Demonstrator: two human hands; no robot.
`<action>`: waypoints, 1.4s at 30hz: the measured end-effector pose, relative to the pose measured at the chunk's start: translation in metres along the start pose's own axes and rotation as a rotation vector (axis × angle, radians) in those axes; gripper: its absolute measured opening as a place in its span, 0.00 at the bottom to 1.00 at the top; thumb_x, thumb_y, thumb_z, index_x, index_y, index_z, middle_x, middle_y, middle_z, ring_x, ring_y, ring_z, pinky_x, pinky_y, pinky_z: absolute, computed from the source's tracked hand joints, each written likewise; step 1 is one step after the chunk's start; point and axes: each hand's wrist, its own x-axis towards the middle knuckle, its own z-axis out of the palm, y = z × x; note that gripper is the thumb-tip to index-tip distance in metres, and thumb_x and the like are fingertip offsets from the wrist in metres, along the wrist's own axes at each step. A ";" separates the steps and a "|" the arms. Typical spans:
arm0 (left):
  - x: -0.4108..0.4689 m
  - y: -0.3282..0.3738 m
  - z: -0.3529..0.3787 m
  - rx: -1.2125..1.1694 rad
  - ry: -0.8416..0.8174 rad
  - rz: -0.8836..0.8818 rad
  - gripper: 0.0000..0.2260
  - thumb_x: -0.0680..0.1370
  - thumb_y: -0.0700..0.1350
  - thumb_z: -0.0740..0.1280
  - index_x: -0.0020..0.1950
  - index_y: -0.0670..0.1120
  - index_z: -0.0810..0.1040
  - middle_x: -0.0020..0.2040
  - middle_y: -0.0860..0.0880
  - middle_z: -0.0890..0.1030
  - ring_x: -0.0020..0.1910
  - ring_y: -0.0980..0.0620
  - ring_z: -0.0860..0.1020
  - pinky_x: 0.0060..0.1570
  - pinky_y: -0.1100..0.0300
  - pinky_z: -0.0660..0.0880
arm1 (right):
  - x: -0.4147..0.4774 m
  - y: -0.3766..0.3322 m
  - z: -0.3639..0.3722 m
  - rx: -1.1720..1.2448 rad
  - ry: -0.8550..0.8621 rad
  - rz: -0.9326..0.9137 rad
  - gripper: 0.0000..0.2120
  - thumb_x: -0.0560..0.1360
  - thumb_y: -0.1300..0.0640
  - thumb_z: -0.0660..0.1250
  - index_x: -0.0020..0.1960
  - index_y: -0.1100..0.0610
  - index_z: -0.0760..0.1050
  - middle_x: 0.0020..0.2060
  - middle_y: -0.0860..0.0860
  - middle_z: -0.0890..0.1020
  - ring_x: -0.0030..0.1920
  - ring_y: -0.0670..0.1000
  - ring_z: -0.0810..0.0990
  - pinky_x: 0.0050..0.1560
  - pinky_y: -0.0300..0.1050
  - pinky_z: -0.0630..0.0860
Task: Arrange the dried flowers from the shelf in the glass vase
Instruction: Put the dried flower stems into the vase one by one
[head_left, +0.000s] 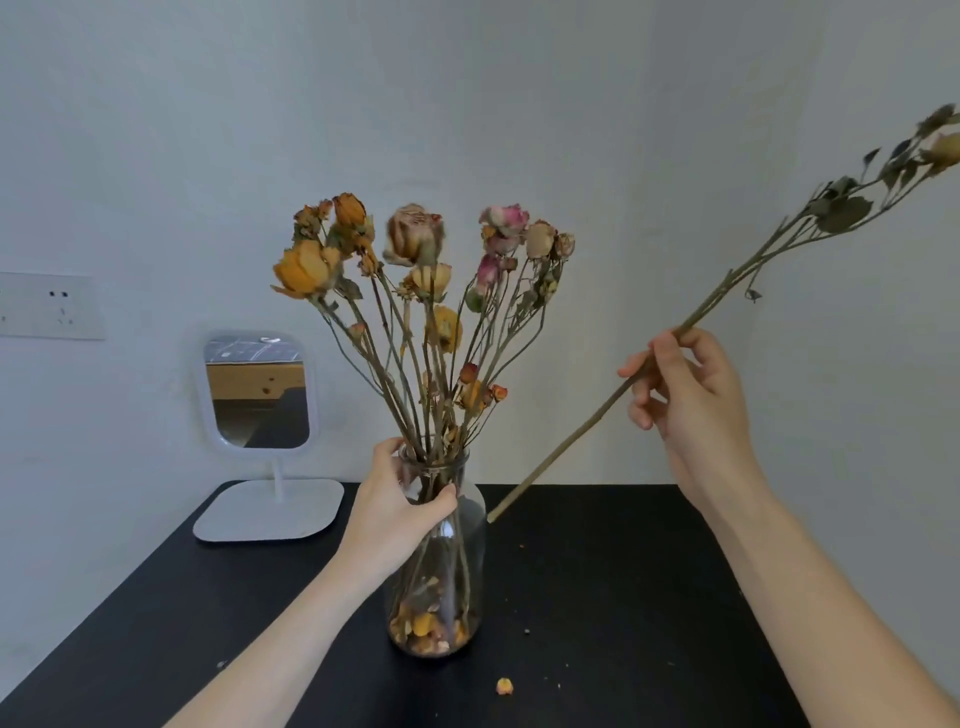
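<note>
While left hand (395, 514) grips vase (470, 545) neck and right hand (691, 400) pinches stem (561, 448), forced insertion may snap brittle blooms (415, 236) above left fingers (441, 496).

Upright clear glass vase (460, 561) holds faded dried flowers (415, 249); one long loose stem (727, 280) slants beside it

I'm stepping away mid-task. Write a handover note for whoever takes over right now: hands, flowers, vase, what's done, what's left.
Left hand grips the neck of the glass vase, which stands upright on the black table.
Right hand pinches one long dried stem, tilted, with its lower end outside the vase beside its shoulder.
Done: a bunch of dried flowers stands in the vase.
Left: lift the stem's end over the mouth and lower it in. The shelf is out of view, so any further stems are unknown. One petal lies on the table.
</note>
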 end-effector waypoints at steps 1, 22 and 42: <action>0.000 0.000 -0.001 -0.001 -0.021 -0.008 0.27 0.70 0.48 0.73 0.64 0.52 0.63 0.56 0.58 0.73 0.60 0.57 0.72 0.58 0.62 0.69 | 0.000 -0.002 0.002 0.017 -0.004 -0.016 0.06 0.80 0.56 0.56 0.47 0.55 0.70 0.31 0.48 0.82 0.26 0.44 0.72 0.23 0.35 0.70; -0.007 0.006 0.007 0.017 -0.021 0.016 0.30 0.69 0.54 0.72 0.67 0.49 0.65 0.64 0.55 0.72 0.64 0.56 0.69 0.63 0.59 0.67 | -0.008 -0.030 0.043 0.044 -0.203 -0.287 0.09 0.81 0.62 0.52 0.44 0.54 0.67 0.34 0.48 0.81 0.29 0.46 0.73 0.26 0.38 0.72; -0.003 0.004 0.012 0.146 0.061 0.026 0.33 0.64 0.61 0.72 0.64 0.48 0.70 0.59 0.52 0.75 0.62 0.52 0.70 0.64 0.50 0.70 | -0.001 -0.037 0.056 -0.103 -0.311 -0.251 0.09 0.81 0.63 0.51 0.46 0.56 0.67 0.36 0.53 0.80 0.29 0.47 0.74 0.28 0.38 0.74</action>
